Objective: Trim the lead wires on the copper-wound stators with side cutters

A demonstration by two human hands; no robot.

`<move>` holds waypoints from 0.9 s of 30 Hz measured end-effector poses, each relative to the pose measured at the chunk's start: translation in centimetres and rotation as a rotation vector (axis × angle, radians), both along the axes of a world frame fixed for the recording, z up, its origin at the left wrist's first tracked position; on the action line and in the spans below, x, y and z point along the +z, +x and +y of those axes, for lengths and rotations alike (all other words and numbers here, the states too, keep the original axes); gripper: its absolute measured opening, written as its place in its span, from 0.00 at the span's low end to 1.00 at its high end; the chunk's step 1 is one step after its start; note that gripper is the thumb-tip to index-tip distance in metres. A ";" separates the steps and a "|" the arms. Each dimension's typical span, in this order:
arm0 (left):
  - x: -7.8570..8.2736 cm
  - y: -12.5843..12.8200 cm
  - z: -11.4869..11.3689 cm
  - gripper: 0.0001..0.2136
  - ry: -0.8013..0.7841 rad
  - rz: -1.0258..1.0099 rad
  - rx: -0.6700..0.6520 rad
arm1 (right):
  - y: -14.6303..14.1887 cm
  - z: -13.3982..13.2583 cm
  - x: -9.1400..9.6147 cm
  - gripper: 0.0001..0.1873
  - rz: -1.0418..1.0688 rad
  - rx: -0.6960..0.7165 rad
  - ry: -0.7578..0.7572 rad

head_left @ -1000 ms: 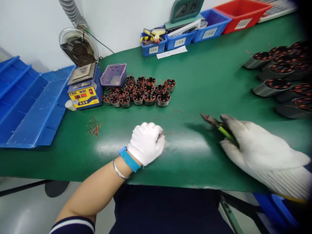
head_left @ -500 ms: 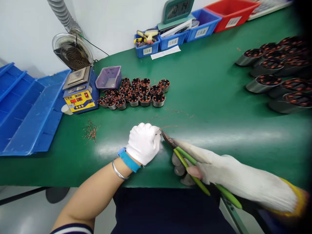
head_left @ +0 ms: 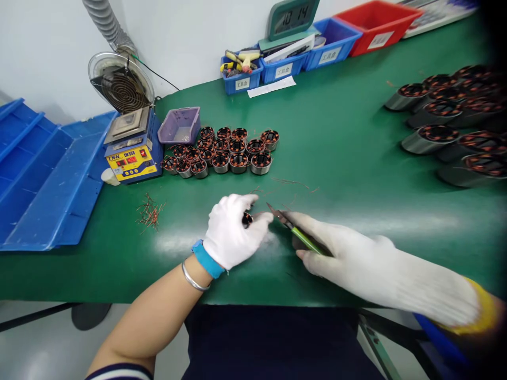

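Observation:
My left hand [head_left: 233,229], in a white glove, curls around a small copper-wound motor stator [head_left: 247,220] at the middle of the bench. Most of that stator is hidden by the glove; its dark centre shows between thumb and forefinger. Just to the right, my gloved right hand [head_left: 328,240] is closed on green-handled cutting pliers [head_left: 303,237]. Their tip points up and left, close to my left thumb but apart from the stator. Loose copper wires [head_left: 293,182] lie on the bench beyond both hands.
Rows of stators [head_left: 237,162] stand behind my left hand, and more stators [head_left: 431,138] at the right. A pile of wire clippings [head_left: 150,212] lies left. Behind are a solder pot [head_left: 132,163], a purple bin [head_left: 180,126] and blue tool boxes [head_left: 242,83].
My left thumb and forefinger have parted, showing the stator. The pliers have drawn back a little to the right, and my right hand has turned over their handles.

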State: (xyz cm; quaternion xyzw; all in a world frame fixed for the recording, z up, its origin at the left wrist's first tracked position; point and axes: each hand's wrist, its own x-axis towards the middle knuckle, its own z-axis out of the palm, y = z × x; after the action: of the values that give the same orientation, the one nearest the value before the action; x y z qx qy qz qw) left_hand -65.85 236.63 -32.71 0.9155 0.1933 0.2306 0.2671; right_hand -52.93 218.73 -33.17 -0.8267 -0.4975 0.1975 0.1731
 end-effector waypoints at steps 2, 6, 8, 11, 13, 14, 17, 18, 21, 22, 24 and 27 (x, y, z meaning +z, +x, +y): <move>0.4 -0.4 1.0 0.14 -0.229 -0.214 0.061 | -0.2 -0.9 -0.2 0.28 -0.355 0.034 0.056; 0.1 -0.5 4.3 0.16 -0.298 -0.414 0.265 | -1.0 0.3 0.8 0.22 -0.602 0.192 0.144; -0.3 -0.4 6.2 0.19 -0.125 -0.395 0.386 | -1.7 2.7 1.6 0.30 -0.600 0.205 0.249; -0.6 -0.3 8.5 0.23 0.216 -0.200 0.562 | -3.3 7.0 2.2 0.37 -0.500 0.347 0.347; -0.7 -0.4 9.4 0.26 0.324 -0.033 0.655 | -3.8 9.0 2.2 0.26 -0.447 0.446 0.284; -0.7 -0.5 9.7 0.26 0.342 0.039 0.687 | -3.7 9.4 2.1 0.22 -0.431 0.463 0.258; -0.8 -0.7 10.0 0.27 0.350 0.180 0.675 | -1.1 8.3 2.0 0.20 -0.437 0.336 0.299; -0.8 -0.8 10.0 0.27 0.349 0.203 0.650 | 0.6 7.3 1.9 0.21 -0.458 0.237 0.327; -0.8 -0.7 9.9 0.25 0.323 0.224 0.626 | 7.1 3.3 1.8 0.26 -0.546 -0.188 0.211; -0.7 -0.6 9.9 0.24 0.314 0.223 0.636 | 9.3 2.0 1.7 0.30 -0.538 -0.273 0.105; -0.6 -0.3 9.7 0.23 0.313 0.219 0.654 | 12.9 -0.4 1.5 0.35 -0.550 -0.356 -0.040; -0.2 0.1 8.4 0.28 0.378 0.128 0.637 | 14.5 -2.7 1.3 0.37 -0.460 -0.370 0.009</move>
State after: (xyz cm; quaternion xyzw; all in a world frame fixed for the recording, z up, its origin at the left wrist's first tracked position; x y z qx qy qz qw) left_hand -65.75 244.99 -32.92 0.8553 0.4387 0.2758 -0.0044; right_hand -38.43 216.06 -31.85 -0.9257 -0.3654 -0.0321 0.0927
